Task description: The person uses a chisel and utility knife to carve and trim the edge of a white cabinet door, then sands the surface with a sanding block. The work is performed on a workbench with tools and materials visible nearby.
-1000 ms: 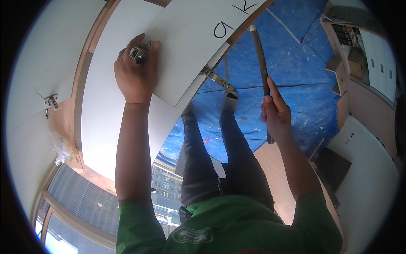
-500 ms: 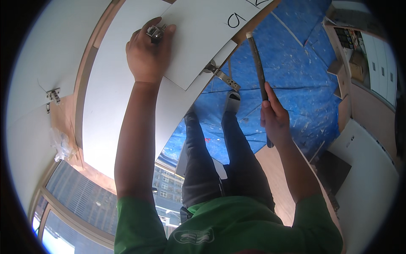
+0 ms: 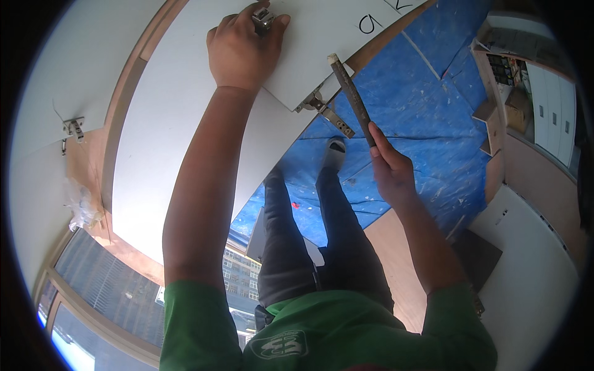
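My left hand (image 3: 244,52) is closed around a metal cabinet hinge (image 3: 263,20), keeping it on the white panel (image 3: 322,37) near the top of the view. A second metal hinge (image 3: 328,115) juts out from the panel's near corner, over the blue floor sheet. My right hand (image 3: 394,170) grips a dark, rough stick (image 3: 351,93) with a pale tip. The stick slants up and to the left. Its tip appears over the panel's edge, and I cannot tell whether it touches. The lower end of the stick is hidden by my hand.
Beneath the small panel lies a larger white board (image 3: 167,148). A blue sheet (image 3: 402,93) covers the floor around my feet. At left, another hinge (image 3: 74,128) sits on a white door beside a crumpled plastic bag (image 3: 83,207). White panels (image 3: 526,260) lean at the right.
My left hand has shifted up and right in the picture, together with the hinge. The stick's tip has swung left toward the panel's edge, and my right hand is slightly lower and further left.
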A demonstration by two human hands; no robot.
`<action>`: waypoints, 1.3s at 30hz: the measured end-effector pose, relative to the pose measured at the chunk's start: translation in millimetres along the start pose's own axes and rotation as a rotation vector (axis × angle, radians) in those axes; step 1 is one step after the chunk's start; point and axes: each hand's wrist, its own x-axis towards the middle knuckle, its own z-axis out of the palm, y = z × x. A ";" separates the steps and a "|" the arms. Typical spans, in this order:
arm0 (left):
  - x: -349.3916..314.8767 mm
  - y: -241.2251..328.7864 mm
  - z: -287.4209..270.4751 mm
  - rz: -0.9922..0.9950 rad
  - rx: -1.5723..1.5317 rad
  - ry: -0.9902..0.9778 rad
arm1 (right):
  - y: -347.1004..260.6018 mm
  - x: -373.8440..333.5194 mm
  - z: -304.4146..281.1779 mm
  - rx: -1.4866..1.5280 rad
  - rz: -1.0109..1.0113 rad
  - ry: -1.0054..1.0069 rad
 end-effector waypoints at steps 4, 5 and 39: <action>2.3 0.2 2.4 0.075 0.133 0.046 | 6.4 -0.8 2.9 -0.081 -0.076 -0.034; 2.7 1.3 3.0 0.097 0.193 0.062 | 8.5 -1.2 2.4 -0.114 -0.104 -0.040; 7.4 -11.7 11.8 0.180 0.185 0.016 | -21.8 85.0 7.3 0.003 -0.037 0.057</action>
